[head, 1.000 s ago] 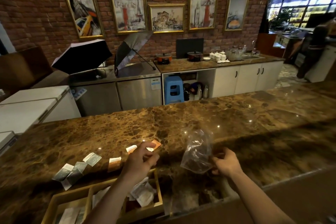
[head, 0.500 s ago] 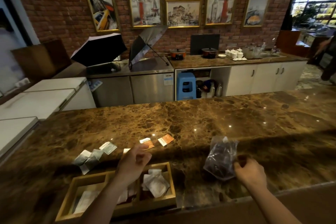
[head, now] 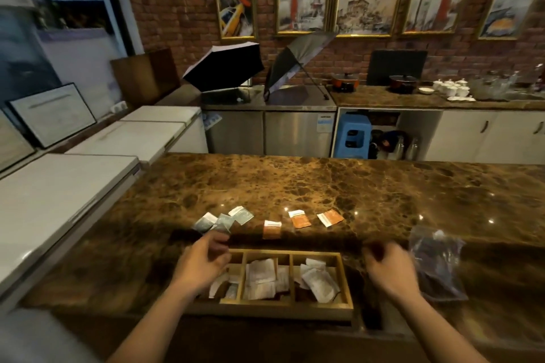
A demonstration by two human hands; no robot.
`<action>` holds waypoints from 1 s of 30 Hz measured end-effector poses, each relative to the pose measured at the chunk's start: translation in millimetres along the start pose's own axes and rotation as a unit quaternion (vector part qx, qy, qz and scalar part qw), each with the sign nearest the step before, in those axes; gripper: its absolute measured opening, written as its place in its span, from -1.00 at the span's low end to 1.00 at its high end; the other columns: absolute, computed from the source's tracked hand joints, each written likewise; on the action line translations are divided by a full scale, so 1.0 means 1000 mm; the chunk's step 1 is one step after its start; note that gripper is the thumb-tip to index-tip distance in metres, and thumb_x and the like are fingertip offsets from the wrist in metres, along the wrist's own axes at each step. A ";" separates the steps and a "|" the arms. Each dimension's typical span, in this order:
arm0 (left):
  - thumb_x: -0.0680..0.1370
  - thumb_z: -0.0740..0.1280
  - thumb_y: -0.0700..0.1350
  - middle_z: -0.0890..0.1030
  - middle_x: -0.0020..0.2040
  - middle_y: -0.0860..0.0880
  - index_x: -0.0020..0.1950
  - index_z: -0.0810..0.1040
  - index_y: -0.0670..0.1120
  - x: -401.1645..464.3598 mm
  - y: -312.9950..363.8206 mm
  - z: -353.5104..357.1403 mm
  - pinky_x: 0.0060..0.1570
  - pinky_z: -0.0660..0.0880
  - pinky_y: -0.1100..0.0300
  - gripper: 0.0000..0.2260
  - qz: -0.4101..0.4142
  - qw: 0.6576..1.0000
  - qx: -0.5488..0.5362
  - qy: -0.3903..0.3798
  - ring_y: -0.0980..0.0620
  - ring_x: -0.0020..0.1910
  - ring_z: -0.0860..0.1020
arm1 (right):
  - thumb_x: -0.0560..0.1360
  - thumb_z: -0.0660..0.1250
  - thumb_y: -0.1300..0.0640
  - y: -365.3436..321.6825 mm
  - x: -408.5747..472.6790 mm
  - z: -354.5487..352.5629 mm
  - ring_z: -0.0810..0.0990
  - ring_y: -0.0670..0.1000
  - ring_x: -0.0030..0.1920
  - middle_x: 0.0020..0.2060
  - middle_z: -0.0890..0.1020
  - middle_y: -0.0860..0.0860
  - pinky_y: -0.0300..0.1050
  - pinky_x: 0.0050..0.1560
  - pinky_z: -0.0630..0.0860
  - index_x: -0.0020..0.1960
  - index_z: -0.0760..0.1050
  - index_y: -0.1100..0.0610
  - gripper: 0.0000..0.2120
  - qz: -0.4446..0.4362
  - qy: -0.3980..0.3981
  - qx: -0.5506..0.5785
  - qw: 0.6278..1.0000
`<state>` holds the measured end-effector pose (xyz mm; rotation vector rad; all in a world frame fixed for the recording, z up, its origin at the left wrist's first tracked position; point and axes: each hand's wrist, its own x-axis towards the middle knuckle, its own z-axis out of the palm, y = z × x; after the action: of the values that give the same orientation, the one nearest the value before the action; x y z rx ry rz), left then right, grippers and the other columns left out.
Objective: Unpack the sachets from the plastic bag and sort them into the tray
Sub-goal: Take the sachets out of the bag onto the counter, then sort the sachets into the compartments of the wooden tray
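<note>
A wooden tray (head: 265,308) with three compartments sits at the counter's near edge. White sachets lie in its middle compartment (head: 261,274) and right compartment (head: 320,283), and a few in the left one. Beyond it, three grey sachets (head: 225,221) and three orange sachets (head: 299,218) lie on the marble. My left hand (head: 203,262) hovers over the tray's left end, fingers loosely curled, holding nothing. My right hand (head: 389,268), blurred, is just right of the tray. The clear plastic bag (head: 436,262) with dark contents lies on the counter beside it.
The brown marble counter (head: 324,186) stretches far back and to the right. White chest freezers (head: 73,186) stand along the left. Behind are steel cabinets with two open umbrellas (head: 224,71), and a back counter with pots and cups.
The view has swung left and down. My right hand has set the bag down on the counter. My left hand has drawn back from the orange sachets to the tray's left end.
</note>
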<state>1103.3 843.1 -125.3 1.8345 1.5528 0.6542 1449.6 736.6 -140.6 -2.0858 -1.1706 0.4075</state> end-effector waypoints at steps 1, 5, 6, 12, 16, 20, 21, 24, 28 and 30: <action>0.51 0.46 -0.16 0.65 -0.03 0.16 0.14 0.52 0.18 -0.002 -0.009 -0.006 -0.09 0.49 0.30 -0.69 -0.004 1.000 0.017 -0.002 0.24 -0.01 0.58 | 0.58 0.39 0.13 -0.008 -0.001 0.010 0.67 -0.04 -0.15 -0.08 0.69 -0.01 0.06 -0.09 0.68 0.10 0.58 -0.07 -0.86 -0.016 -0.007 -0.007 1.000; 0.47 0.51 -0.14 0.64 -0.03 0.15 0.15 0.56 0.13 -0.005 -0.034 -0.016 -0.07 0.51 0.30 -0.68 -0.019 0.995 0.086 -0.044 0.20 0.00 0.59 | 0.58 0.37 0.12 -0.049 -0.010 0.042 0.66 -0.14 -0.10 -0.06 0.66 -0.13 -0.03 -0.07 0.69 0.11 0.57 -0.10 -0.85 -0.065 -0.043 -0.028 0.997; 0.46 0.52 -0.11 0.62 -0.03 0.15 0.16 0.57 0.11 -0.005 -0.037 -0.016 -0.12 0.49 0.35 -0.68 -0.012 0.993 0.106 -0.052 0.21 -0.03 0.58 | 0.58 0.38 0.13 -0.059 -0.013 0.050 0.65 -0.15 -0.08 -0.06 0.65 -0.14 -0.08 -0.06 0.68 0.10 0.56 -0.10 -0.84 -0.076 -0.055 -0.036 0.995; 0.46 0.47 0.11 0.64 0.09 0.13 0.20 0.52 0.16 -0.003 -0.024 -0.002 0.02 0.52 0.21 -0.66 0.039 0.960 0.262 -0.087 0.14 0.06 0.57 | 0.55 0.41 0.09 -0.091 -0.030 0.086 0.57 -0.15 0.14 0.21 0.59 -0.18 -0.18 0.12 0.58 0.20 0.56 -0.16 -0.74 -0.156 -0.129 -0.119 0.972; 0.44 0.45 0.21 0.59 0.18 0.06 0.25 0.52 0.11 0.002 -0.017 0.010 0.12 0.49 0.09 -0.57 0.046 0.931 0.354 -0.078 0.02 0.17 0.54 | 0.60 0.37 -0.01 -0.105 -0.038 0.099 0.55 -0.14 0.19 0.31 0.54 -0.16 -0.23 0.12 0.52 0.31 0.54 -0.15 -0.71 -0.170 -0.160 -0.146 0.961; 0.44 0.48 0.17 0.58 0.21 0.04 0.27 0.51 0.08 0.004 -0.013 0.018 0.15 0.47 0.09 -0.55 0.050 0.927 0.365 -0.066 0.00 0.20 0.53 | 0.64 0.29 -0.07 -0.109 -0.043 0.106 0.52 -0.11 0.28 0.37 0.50 -0.09 -0.24 0.13 0.44 0.36 0.51 -0.13 -0.70 -0.162 -0.153 -0.169 0.960; 0.45 0.48 0.12 0.58 0.21 0.04 0.26 0.51 0.08 0.004 -0.012 0.018 0.15 0.48 0.09 -0.58 0.046 0.930 0.358 -0.063 0.00 0.20 0.53 | 0.65 0.27 -0.07 -0.108 -0.042 0.106 0.50 -0.09 0.30 0.37 0.50 -0.08 -0.21 0.19 0.45 0.37 0.51 -0.12 -0.70 -0.169 -0.157 -0.180 0.956; 0.51 0.42 0.00 0.58 0.20 0.01 0.22 0.51 0.09 0.004 -0.009 0.012 0.12 0.51 0.09 -0.71 0.026 0.946 0.319 -0.043 -0.02 0.18 0.53 | 0.68 0.20 -0.04 -0.105 -0.042 0.106 0.42 -0.02 0.39 0.39 0.49 -0.03 -0.11 0.35 0.40 0.39 0.50 -0.07 -0.69 -0.203 -0.173 -0.231 0.936; 0.55 0.39 -0.04 0.56 0.04 0.06 0.13 0.52 0.11 0.007 -0.003 0.000 0.01 0.52 0.12 -0.82 -0.004 0.979 0.206 0.008 -0.01 0.10 0.54 | 0.68 0.17 -0.03 -0.102 -0.041 0.110 0.32 0.06 0.43 0.39 0.51 0.00 -0.01 0.42 0.34 0.37 0.50 0.01 -0.68 -0.253 -0.198 -0.313 0.894; 0.55 0.40 -0.06 0.52 -0.06 0.12 0.16 0.48 0.13 0.012 0.000 -0.003 -0.05 0.51 0.15 -0.78 -0.016 0.993 0.115 0.019 0.06 0.03 0.54 | 0.68 0.17 -0.01 -0.100 -0.040 0.111 0.32 0.08 0.44 0.40 0.50 0.02 0.02 0.44 0.33 0.38 0.50 0.03 -0.68 -0.260 -0.205 -0.335 0.882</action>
<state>1103.1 855.0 -123.7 1.9691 1.7402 0.5145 1302.5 784.8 -151.0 -2.1462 -2.3198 0.1961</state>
